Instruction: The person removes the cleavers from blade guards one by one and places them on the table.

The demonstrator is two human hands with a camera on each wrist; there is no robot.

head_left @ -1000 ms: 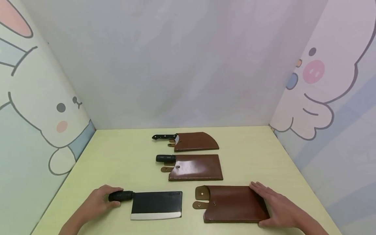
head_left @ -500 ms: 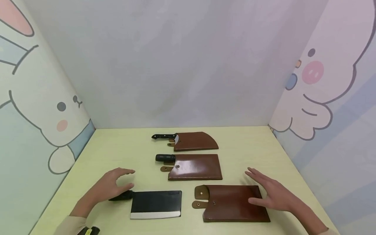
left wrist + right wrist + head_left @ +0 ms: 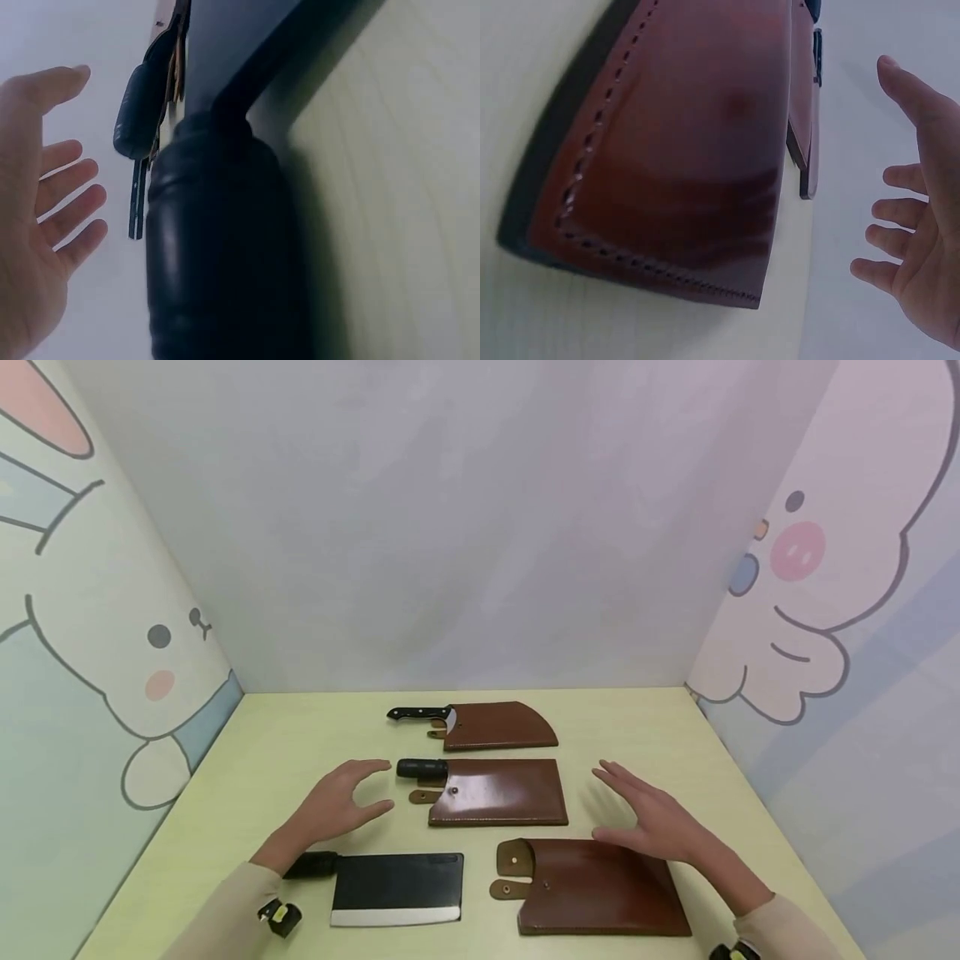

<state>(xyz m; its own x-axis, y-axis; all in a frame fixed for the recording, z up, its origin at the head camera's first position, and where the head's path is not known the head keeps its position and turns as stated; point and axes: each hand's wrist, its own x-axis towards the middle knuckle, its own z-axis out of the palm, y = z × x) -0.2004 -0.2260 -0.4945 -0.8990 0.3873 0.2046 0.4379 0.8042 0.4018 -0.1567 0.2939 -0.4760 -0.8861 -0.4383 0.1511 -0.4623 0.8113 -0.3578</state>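
Observation:
In the head view my left hand point(image 3: 335, 804) reaches near the black handle point(image 3: 422, 768) of the middle cleaver, apart from it, thumb and fingers spread. The middle cleaver's blade sits in a brown leather sheath point(image 3: 502, 792). Nearer me lies a bare cleaver point(image 3: 397, 889) with a dark blade and bright edge; its handle point(image 3: 217, 240) fills the left wrist view. My right hand point(image 3: 660, 818) hovers between the middle sheath and the front leather sheath point(image 3: 600, 889), fingers spread, holding nothing. That front sheath's stitched corner point(image 3: 667, 187) looms in the right wrist view, its straps unfastened.
At the back of the pale table point(image 3: 300, 727) lies a third knife point(image 3: 420, 713) with a riveted black handle, its blade in a rounded brown sheath point(image 3: 502, 725). Walls with cartoon animals enclose the table left and right, with a grey wall behind.
My left hand has let go of the bare cleaver's handle and moved forward and right. My right hand has left the front sheath's end and moved forward and left. Knives and sheaths stay put.

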